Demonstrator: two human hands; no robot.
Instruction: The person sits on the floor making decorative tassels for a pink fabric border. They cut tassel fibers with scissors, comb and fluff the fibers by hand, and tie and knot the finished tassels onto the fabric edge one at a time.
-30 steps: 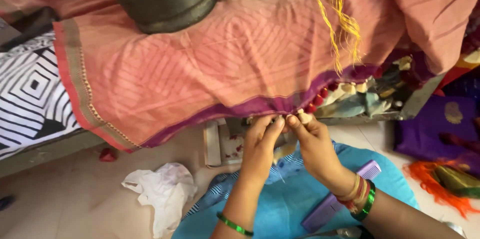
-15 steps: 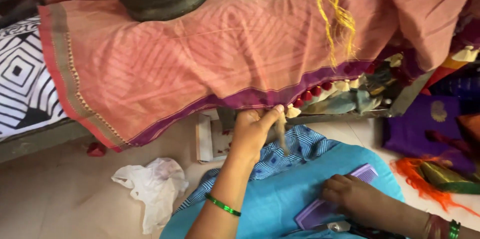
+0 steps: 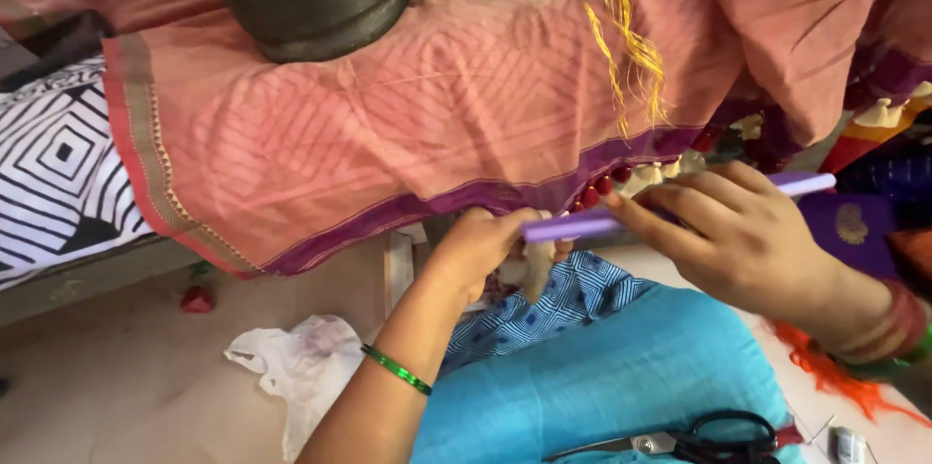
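The right hand [image 3: 748, 241] grips a flat lilac comb [image 3: 670, 207] along its length, fingers laid over the top and thumb beneath; the comb lies nearly level, its left end reaching the left hand [image 3: 481, 255]; the left hand is closed, pinching a pale tassel [image 3: 537, 270] that hangs below the purple border [image 3: 437, 202] of the pink sari [image 3: 408, 124].

To do this well, I judge that the tassel wants holding taut near its top with the left fingers, so the comb pulls against the pinch and not against the border; the comb ought to stay square to the threads and draw down in short light passes; the neighbouring red and cream tassels [image 3: 621, 182] should be kept out of the teeth.

The comb sits just above the tassel, touching the left fingertips; the tassel is inside the left hand's pinch and just beside the right hand's fingertips; black scissors [image 3: 723, 440] lie on the blue cloth [image 3: 621, 377] over the lap, well apart from both hands.
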